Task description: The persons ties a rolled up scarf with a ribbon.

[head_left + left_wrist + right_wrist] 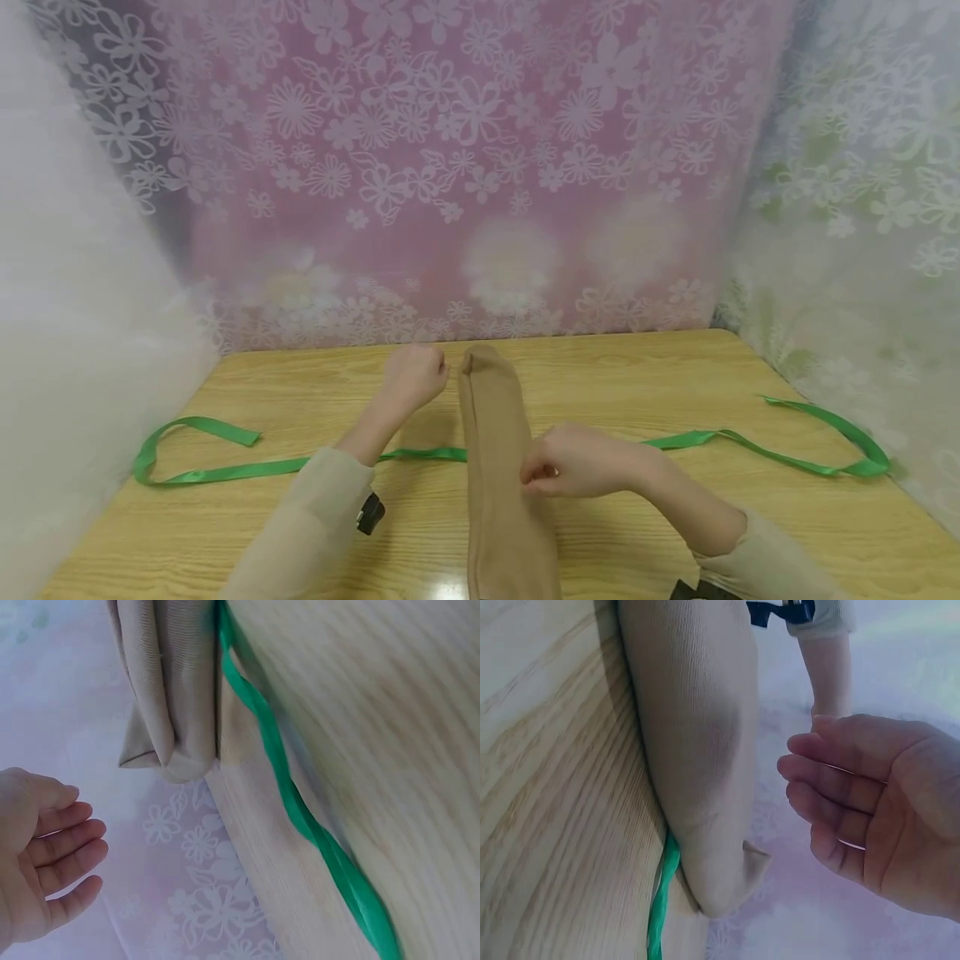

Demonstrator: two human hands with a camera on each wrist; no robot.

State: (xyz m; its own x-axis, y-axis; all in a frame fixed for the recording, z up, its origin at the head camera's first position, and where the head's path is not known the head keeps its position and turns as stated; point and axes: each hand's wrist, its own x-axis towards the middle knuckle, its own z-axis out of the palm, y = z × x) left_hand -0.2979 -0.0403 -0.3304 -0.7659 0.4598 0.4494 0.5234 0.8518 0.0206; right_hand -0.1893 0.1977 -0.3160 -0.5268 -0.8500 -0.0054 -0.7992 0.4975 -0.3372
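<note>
Pink flowered sheeting [480, 125] hangs across the back, with whitish sheeting [82, 208] down the left side and pale, flower-printed sheeting [855, 150] on the right. Between them stands a wood-grained table [637, 375], a bright glint on its near part. Down its middle lies a long tan cloth roll [498, 442], running from the person's side, where its near end passes out of sight, up to about the far edge; a small corner of fabric is folded at the far end. Crosswise runs a green ribbon [221, 473], its middle hidden under the roll, twisting a little along its length, curling back in a loop at the left and bending back on itself at the right. Beige sleeves [303, 521] cover the person's forearms. The left hand [416, 373] hovers just beside the roll's far end, on its left, apart from it, its fingers [71, 840] loosely bent around bare air. The right hand [577, 461] is at the roll's right side, around mid-length; from above its fingertips seem to meet the cloth, yet the right wrist view shows a gap there, with the fingers bent softly, close together, pinching nothing. Small black bands [371, 513] show by the cuffs.
</note>
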